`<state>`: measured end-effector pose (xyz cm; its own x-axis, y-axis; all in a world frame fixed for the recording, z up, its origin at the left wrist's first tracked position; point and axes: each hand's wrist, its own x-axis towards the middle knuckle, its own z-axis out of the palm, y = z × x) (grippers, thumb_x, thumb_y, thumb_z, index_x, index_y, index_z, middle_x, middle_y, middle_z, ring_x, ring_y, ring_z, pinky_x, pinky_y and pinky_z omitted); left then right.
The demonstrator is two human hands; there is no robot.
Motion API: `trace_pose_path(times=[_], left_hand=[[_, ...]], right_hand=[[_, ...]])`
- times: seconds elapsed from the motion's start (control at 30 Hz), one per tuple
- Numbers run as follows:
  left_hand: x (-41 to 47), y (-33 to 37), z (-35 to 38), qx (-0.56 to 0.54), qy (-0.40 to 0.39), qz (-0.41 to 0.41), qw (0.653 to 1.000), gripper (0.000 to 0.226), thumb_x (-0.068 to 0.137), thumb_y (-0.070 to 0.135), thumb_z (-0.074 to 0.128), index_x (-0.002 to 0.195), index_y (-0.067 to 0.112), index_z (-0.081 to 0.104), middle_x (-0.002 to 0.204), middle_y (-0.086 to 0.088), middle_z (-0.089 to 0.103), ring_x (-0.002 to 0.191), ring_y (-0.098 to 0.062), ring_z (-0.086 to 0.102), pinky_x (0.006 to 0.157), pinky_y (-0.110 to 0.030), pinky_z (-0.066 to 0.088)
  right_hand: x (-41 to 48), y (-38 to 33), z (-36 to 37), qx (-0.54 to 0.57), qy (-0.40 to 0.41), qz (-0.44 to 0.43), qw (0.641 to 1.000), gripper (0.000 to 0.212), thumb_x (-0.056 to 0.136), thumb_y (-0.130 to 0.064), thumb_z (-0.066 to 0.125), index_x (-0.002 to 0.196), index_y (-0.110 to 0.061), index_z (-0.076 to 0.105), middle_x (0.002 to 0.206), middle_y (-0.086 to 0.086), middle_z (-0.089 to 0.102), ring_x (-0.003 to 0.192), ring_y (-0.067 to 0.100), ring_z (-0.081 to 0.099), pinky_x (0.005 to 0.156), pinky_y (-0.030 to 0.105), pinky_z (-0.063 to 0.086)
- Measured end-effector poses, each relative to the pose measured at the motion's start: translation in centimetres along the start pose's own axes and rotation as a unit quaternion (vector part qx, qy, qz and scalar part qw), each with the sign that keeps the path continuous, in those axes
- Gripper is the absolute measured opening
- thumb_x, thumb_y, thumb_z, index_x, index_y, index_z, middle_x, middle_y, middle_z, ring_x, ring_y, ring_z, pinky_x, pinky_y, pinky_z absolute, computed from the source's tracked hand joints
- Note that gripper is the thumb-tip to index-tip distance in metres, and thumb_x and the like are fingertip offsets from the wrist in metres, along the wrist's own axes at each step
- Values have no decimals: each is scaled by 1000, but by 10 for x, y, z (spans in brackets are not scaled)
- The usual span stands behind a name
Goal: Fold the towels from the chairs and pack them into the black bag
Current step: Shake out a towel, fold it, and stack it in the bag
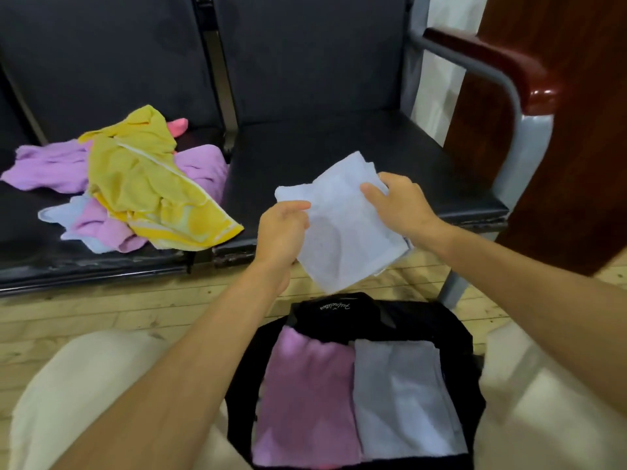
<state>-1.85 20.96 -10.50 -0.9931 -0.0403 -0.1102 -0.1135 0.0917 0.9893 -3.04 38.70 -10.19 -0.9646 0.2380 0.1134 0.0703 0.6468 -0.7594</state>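
A folded pale blue towel hangs in the air over the front edge of the right chair seat. My left hand pinches its left edge, and my right hand grips its right side. Below them, between my knees, the black bag stands open on the floor. A folded purple towel and a folded pale blue towel lie side by side in it. On the left chair seat lies a loose heap: a yellow towel on top, purple towels and a pale blue one beneath.
Two black padded chairs stand side by side ahead; the right one has a metal frame with a dark red armrest. A pink cloth peeks out behind the heap. Wooden floor boards run under the chairs. A dark wooden panel stands at right.
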Motion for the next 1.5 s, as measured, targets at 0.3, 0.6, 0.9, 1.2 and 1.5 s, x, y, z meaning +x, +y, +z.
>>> trace_pose_path(times=[0.3,0.6,0.9,1.2,1.5], left_hand=[[-31,-31,-4,-76,-30,-114,990,22,86,33,60,95,13,57,92,-10,57,84,-27,48,78,-31,35],[-39,-42,-26,-283,-241,-239,897,52,90,43,59,131,11,58,127,-7,63,113,-23,61,102,-36,43],[-57,-87,-24,-28,-121,-142,982,24,93,23,60,116,14,62,104,-4,72,89,-17,69,66,-24,55],[-48,-171,-68,212,-260,-102,936,41,93,36,57,132,28,45,119,14,56,112,-6,54,80,-11,43],[-48,-227,-93,242,-277,-146,918,62,74,68,52,131,48,36,131,14,52,121,-7,51,107,-35,40]], right_hand=[[-56,-35,-14,250,-33,22,967,30,97,-30,54,108,-3,63,102,14,69,87,24,70,73,37,59],[-71,-27,-16,480,-109,191,850,29,99,-27,53,116,-6,62,104,11,71,94,24,69,81,35,58],[-102,27,14,224,-97,212,946,15,102,-21,42,99,-15,56,88,1,63,74,13,58,58,25,45],[-153,97,109,189,-170,219,942,30,102,-17,35,123,-16,56,113,8,65,101,22,62,95,40,50],[-185,133,170,209,-153,319,912,43,105,-19,32,148,-14,35,139,7,49,123,24,49,103,32,40]])
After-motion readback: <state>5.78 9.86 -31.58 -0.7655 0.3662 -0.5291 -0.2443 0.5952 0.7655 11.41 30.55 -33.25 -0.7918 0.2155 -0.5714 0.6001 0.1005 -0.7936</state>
